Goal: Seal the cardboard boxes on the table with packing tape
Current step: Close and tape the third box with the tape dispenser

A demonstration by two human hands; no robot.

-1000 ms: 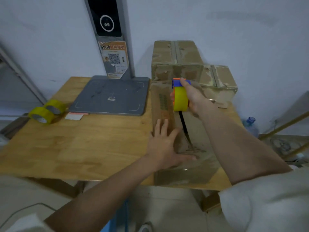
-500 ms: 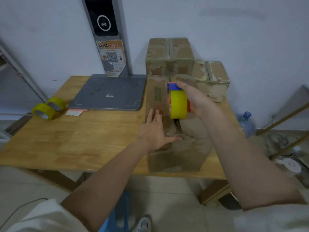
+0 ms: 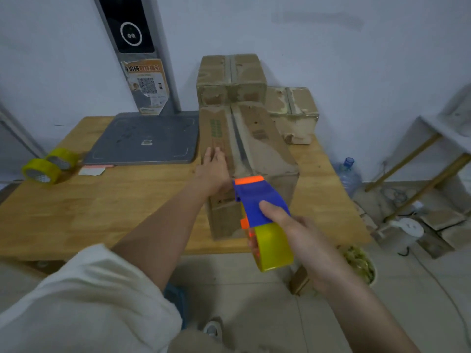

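Now closed cardboard box (image 3: pixel 257 149) under left hand (image 3: pixel 213 169); right hand (image 3: pixel 303 235) grips tape dispenser (image 3: pixel 260 207).

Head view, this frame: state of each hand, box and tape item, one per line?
Left hand: flat on front box.
Right hand: gripping tape dispenser.
Tape dispenser: at front box's near edge.
Front box: flaps closed.
Two rear boxes: closed.
Spare tape rolls: lying unused on table.

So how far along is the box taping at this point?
Two boxes at the back look taped already. In hand: the front box, left hand steadying it, right hand holding the tape dispenser at its near edge. Left: cutting the tape.
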